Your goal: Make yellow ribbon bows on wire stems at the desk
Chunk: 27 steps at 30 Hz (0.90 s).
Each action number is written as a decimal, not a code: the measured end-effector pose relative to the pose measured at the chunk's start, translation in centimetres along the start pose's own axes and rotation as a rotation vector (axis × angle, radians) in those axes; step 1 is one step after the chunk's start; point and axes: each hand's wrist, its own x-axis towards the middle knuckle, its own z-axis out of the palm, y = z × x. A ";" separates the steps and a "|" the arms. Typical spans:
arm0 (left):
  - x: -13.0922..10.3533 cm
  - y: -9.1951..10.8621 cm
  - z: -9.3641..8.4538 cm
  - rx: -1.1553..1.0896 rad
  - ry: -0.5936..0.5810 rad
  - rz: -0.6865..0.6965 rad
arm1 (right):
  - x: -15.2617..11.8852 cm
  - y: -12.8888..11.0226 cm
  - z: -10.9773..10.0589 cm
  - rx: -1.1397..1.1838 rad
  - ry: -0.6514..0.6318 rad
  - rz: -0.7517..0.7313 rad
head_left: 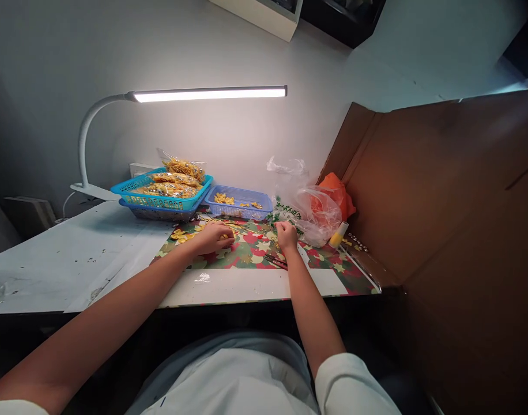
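Note:
My left hand (212, 238) rests over the patterned mat (246, 257), its fingers curled inward; whatever they may hold is too small to make out. Beside it lie yellow bow-like pieces (181, 235) and thin gold-coloured sticks (229, 222). To the right, my right hand (286, 235) is closed with thumb and fingers pressed together, and its contents are hidden. Just below that hand, dark tweezers-like tools (275, 261) lie on the mat, partly covered by the wrist.
A turquoise basket (160, 200) with bagged yellow pieces stands on a blue one. A smaller blue basket (238, 212) holds loose yellow pieces. Plastic bags (309, 210), a yellow-and-white bottle (338, 235) and a tall cardboard panel (445, 190) border the right. A lamp (210, 94) hangs above.

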 end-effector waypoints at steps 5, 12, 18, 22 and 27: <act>0.2 0.5 0.4 0.001 0.025 0.052 | -2.2 -2.5 2.2 0.133 -0.334 -0.265; 0.2 1.4 0.8 0.015 0.033 0.096 | -3.7 -4.4 3.8 0.080 -0.505 -0.361; 0.5 1.6 0.6 -0.056 0.033 0.089 | -2.9 -3.7 2.7 0.234 -0.406 -0.308; 0.4 1.1 0.7 -0.060 0.034 0.084 | -1.4 -2.4 1.3 0.240 -0.200 -0.083; 0.3 1.1 0.6 -0.032 0.019 0.062 | -0.9 -1.5 0.5 0.200 -0.145 -0.001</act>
